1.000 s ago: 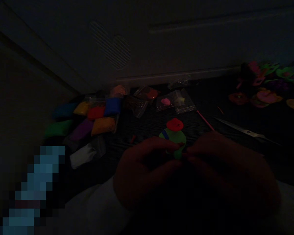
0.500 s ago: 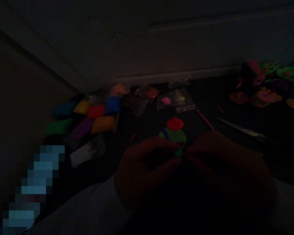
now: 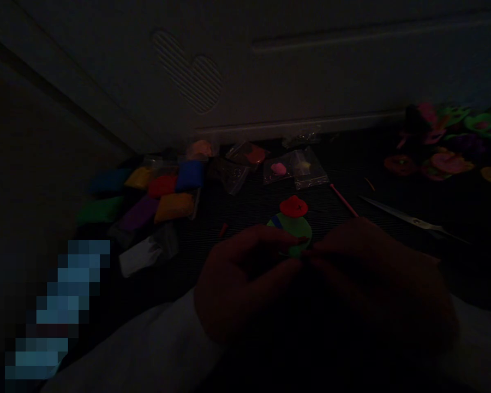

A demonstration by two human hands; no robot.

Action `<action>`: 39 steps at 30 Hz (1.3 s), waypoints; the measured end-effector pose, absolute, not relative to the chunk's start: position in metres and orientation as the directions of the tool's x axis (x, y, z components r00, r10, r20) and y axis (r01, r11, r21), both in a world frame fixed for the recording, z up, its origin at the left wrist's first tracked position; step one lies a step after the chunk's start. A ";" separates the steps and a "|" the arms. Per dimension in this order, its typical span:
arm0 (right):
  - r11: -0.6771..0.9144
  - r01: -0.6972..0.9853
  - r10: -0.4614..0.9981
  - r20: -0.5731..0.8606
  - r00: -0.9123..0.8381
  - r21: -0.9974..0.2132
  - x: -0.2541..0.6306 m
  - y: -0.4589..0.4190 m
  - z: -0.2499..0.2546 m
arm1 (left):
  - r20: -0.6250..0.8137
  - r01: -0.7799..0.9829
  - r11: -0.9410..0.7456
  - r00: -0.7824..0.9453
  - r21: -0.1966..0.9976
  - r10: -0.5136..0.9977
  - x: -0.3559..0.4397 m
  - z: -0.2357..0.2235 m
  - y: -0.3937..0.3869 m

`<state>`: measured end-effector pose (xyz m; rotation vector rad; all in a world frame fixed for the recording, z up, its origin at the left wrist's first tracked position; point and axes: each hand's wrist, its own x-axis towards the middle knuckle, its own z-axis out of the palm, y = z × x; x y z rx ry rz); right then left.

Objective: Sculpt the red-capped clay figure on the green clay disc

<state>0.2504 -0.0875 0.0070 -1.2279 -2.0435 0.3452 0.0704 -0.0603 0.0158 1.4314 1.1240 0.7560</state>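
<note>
The scene is very dark. My left hand is closed, thumb and fingers pinching a small green piece of modelling clay. From the other side, the fingertips of my right hand are pressed together at the edge of that same piece; whether they grip it or something tiny is hard to make out. Just behind my fingers lies a flat light-green clay shape with a blue stripe, partly covered by my left hand. Touching its far edge is a red clay piece with a small dark cross on it.
Bags of coloured clay cluster on the left. Small clear bags lie toward the back panel. A pink stick and scissors lie beyond my right hand. Finished-looking clay shapes are piled at the far right. A reddish scrap lies left of centre.
The green clay piece between my fingertips has turned a little and looks flatter and longer. Both hands stay in nearly the same place; the view has shifted slightly.
</note>
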 end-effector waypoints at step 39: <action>0.561 0.657 0.813 0.483 -0.324 -0.504 0.248 -0.087 0.008 | -0.215 0.288 0.109 0.367 0.951 0.905 0.071 0.014 -0.062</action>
